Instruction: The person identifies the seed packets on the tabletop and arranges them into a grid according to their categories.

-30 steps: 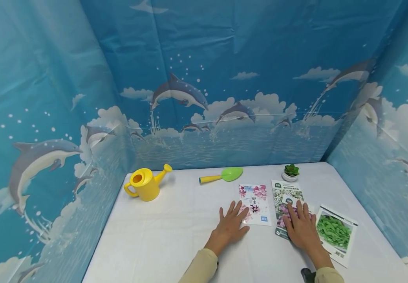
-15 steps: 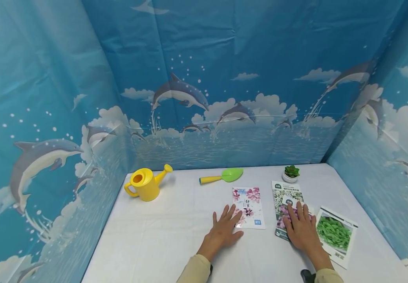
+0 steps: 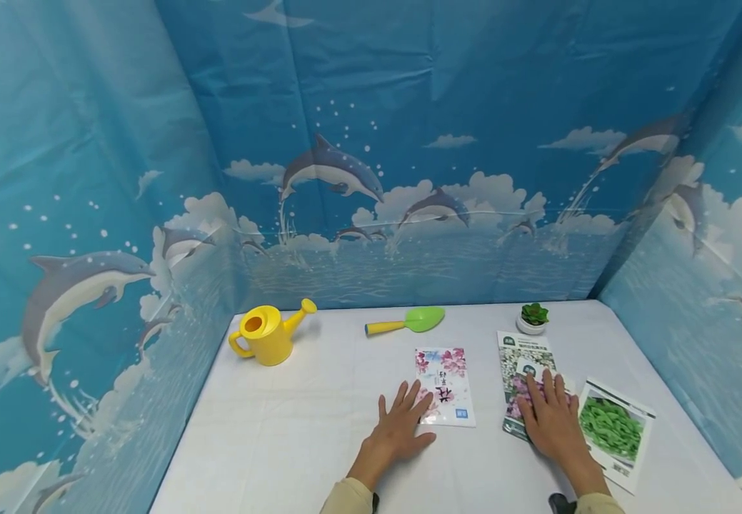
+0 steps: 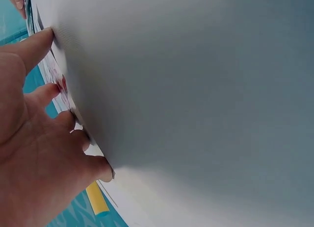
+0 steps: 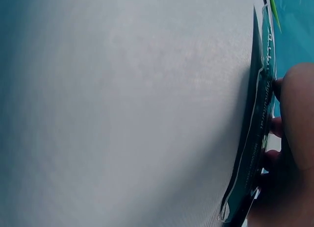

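Observation:
My left hand point(image 3: 396, 432) lies palm down with fingers spread, its fingertips on the left edge of a white seed packet point(image 3: 454, 364) printed with pink blossoms. In the left wrist view, the fingertips point(image 4: 102, 169) press on the white cloth and packet. My right hand point(image 3: 550, 421) rests flat on a purple-flower seed packet point(image 3: 517, 389), which overlaps a white-flower seed packet point(image 3: 525, 344). Part of that pile is hidden under the hand. Close to its right side lies a packet picturing green pods point(image 3: 611, 428). The right wrist view shows a packet's dark green edge point(image 5: 255, 119).
A yellow watering can point(image 3: 272, 339) stands at the back left. Behind the blossom packet lies a toy trowel point(image 3: 423, 319) with a green blade. A small potted succulent point(image 3: 533, 318) stands at the back right. Dolphin-printed curtains point(image 3: 422, 264) border the white table point(image 3: 281, 428).
The left hand and the blossom packet under its fingertips have slid left and toward the person. The right hand stays in place on its packets; the view has shifted slightly.

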`<state>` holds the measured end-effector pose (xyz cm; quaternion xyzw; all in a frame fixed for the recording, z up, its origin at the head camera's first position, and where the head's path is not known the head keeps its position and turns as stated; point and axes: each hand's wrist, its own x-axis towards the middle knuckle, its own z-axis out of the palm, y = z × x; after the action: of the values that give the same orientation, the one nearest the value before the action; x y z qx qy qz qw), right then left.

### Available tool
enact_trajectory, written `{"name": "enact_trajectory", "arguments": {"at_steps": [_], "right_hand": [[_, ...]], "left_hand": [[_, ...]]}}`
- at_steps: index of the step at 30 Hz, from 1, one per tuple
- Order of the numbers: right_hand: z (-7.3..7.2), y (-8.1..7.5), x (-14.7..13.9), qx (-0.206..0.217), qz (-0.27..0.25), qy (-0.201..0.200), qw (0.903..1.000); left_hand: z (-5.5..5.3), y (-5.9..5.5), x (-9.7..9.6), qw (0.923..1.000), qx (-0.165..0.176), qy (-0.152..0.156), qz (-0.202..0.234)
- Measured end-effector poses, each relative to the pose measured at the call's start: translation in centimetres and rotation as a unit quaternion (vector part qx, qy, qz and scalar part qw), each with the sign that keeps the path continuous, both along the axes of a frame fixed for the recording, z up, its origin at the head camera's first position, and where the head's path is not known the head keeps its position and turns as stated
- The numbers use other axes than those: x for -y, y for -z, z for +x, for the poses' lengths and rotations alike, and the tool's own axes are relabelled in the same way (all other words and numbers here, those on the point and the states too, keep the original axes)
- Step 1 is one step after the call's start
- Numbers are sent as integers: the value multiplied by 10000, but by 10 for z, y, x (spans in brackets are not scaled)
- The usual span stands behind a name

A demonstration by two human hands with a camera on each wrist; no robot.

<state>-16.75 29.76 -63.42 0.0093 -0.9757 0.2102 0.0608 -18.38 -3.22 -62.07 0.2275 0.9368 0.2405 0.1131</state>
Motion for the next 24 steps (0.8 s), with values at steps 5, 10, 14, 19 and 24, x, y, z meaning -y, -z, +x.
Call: {"name": "enact_trajectory", "arguments": {"at_steps": [5,10,14,19,24], "right_hand": [[1,1,-2,-34,-21,-1,10000],[0,2,-1,-17,-39,-4,10000],[-1,2,0,8,-33,-7,10000],[-2,3,-2,-3,-22,-15,10000],[-2,5,-3,-50,-34,-28,10000]], "left_hand": [[0,12,5,9999,-111,6,-38],[-2,29,8,9995,-243,-17,-181],[-1,28,13,9997,-161,-26,-171],[7,9,18,10000,59,-34,24],[17,-14,23,9996,269,-42,11]]}}
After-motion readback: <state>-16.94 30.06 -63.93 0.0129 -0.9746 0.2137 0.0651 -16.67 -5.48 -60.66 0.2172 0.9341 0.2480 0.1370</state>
